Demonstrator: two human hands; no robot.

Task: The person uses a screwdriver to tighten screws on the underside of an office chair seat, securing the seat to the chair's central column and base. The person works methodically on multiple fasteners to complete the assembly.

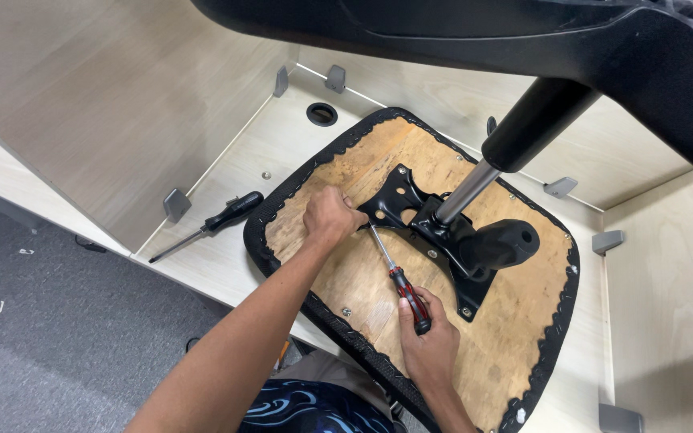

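The left hand [330, 215] presses clenched on the black metal bracket [399, 200] atop the upturned chair seat [378, 277]; the right hand [427, 341] grips a red-handled screwdriver [399, 277], tip beside the left fingers. A slip could jab them.

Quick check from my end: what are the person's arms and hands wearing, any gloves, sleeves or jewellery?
Nothing is worn on either. The left hand and right hand are bare, without gloves, and no rings or watch show. Both forearms are bare up to the frame edge, with no sleeve in view.

Screwdriver [401, 281] tip behind the left hand [329, 218]; chair base [523, 32] cut off at top edge.
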